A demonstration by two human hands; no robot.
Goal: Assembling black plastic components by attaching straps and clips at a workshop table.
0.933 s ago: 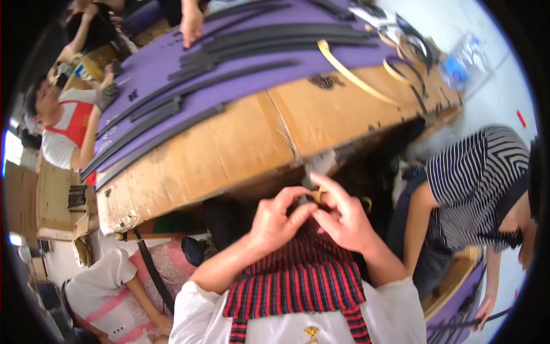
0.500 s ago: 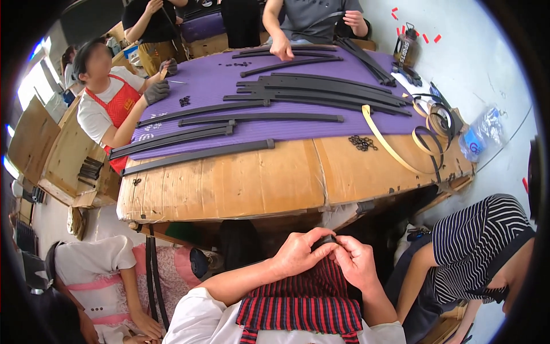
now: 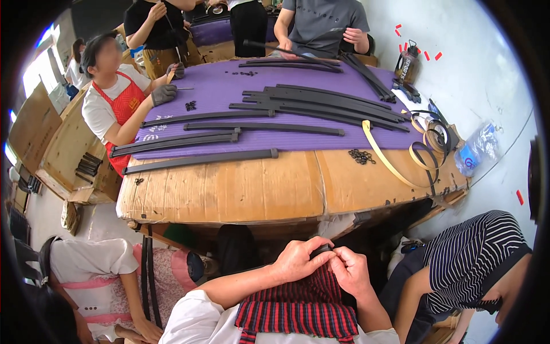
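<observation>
Above my lap, in front of the table's near edge, my left hand [image 3: 302, 260] is closed around a small dark black piece [image 3: 322, 250]. Only its upper end shows between thumb and forefinger; the palm covers the remainder. My right hand [image 3: 350, 270] meets it from the right, thumb and fingertips pinched together at the near end of the same piece. Both hands touch each other over the striped red and black apron [image 3: 298, 315]. Whether the piece belongs to a longer strip is hidden.
Long black strips [image 3: 321, 106] lie on the purple mat [image 3: 212, 92] covering the cardboard-topped table [image 3: 258, 189]. Small black rings [image 3: 362, 156], coiled edging bands [image 3: 381, 157] and a dark bottle [image 3: 408, 64] are toward the right. Co-workers sit close on both sides and opposite.
My hands stay together on the black piece, with slight finger shifts. Across the table, a co-worker has raised a black strip off the mat. My view has shifted slightly.
</observation>
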